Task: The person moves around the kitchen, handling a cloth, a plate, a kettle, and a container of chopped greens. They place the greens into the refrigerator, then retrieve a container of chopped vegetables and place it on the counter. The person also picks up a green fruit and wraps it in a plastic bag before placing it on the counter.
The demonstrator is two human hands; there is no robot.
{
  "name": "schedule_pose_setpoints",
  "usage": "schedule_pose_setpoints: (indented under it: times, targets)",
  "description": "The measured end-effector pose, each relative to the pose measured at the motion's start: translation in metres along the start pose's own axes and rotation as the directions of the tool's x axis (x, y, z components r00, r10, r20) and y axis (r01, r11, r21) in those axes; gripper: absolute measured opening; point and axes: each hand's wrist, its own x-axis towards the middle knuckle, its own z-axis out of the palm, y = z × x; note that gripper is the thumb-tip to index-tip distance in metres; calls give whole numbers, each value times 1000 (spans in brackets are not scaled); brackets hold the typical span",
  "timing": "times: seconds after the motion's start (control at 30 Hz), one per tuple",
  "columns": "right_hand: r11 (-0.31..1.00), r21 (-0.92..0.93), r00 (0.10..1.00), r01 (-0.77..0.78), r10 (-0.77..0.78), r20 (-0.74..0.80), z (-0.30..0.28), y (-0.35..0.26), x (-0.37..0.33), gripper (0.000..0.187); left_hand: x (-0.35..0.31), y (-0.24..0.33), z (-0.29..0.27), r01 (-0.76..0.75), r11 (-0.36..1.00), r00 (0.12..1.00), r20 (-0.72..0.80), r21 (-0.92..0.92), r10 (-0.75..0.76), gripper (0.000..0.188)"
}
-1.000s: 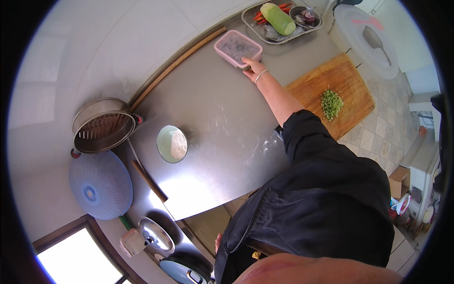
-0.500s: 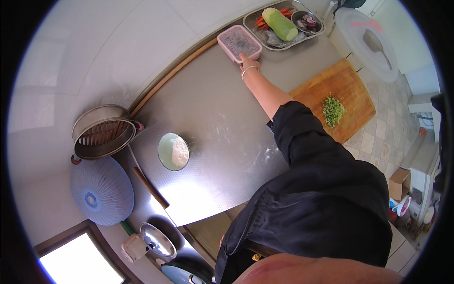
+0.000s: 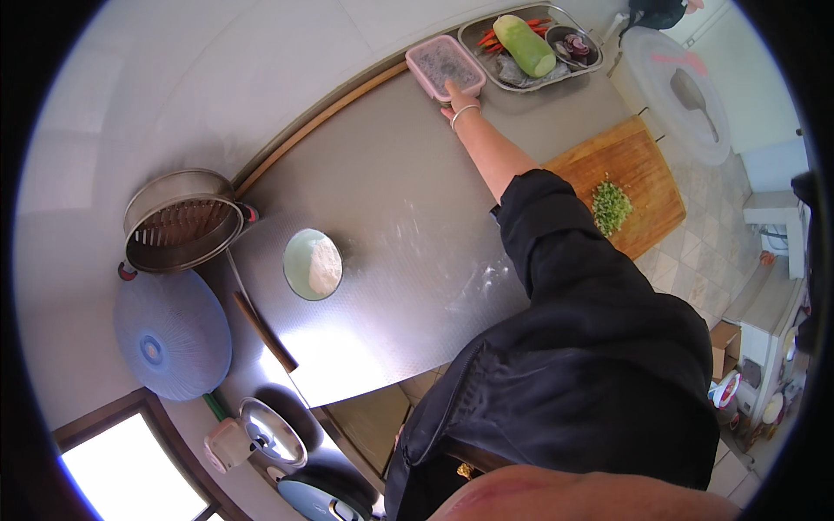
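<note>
My right hand [image 3: 460, 106], a bracelet at its wrist, reaches far across the steel counter. It grips the near edge of a pink-rimmed food container [image 3: 441, 65] with a see-through lid. One digit lies on top of the lid; the other fingers are partly hidden at the rim. The container's contents look dark and cannot be made out. Of my left hand [image 3: 399, 436] only a sliver of skin shows beside the dark jacket, its fingers hidden. On the counter to the left stands a pale green bowl [image 3: 297, 260] with white powder [image 3: 325, 266], perhaps flour.
Beside the container, a metal tray [image 3: 575, 76] holds a peeled green gourd [image 3: 525, 45], red chillies and a small bowl. Chopped greens [image 3: 612, 208] lie on a wooden board [image 3: 653, 182]. At left are a steamer pot [image 3: 179, 252], a blue plastic cover [image 3: 174, 339] and a steel lid [image 3: 274, 427].
The whole view has shifted slightly. My right hand keeps its hold on the container's edge, and the bowl, tray and board show no clear movement of their own.
</note>
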Motion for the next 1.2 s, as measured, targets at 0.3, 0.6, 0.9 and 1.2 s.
schedule_pose_setpoints:
  times: [0.3,0.6,0.9,1.2]
  targets:
    - [982,121,983,-144,128,132,-39,15,-35,43,-9,-13,-10,-8,1000,1000,22,-10,8,41]
    - [960,-77,909,-270,280,308,-97,50,-109,31,-13,-21,-20,-19,1000,997,81,21,18,41]
    - [979,-56,912,-197,204,356,-169,23,-184,32,-21,-30,-38,-85,990,975,216,116,58,41]
    - [996,32,960,-82,70,272,-329,-37,-262,27,-19,-45,-3,-102,948,920,391,302,-26,40]
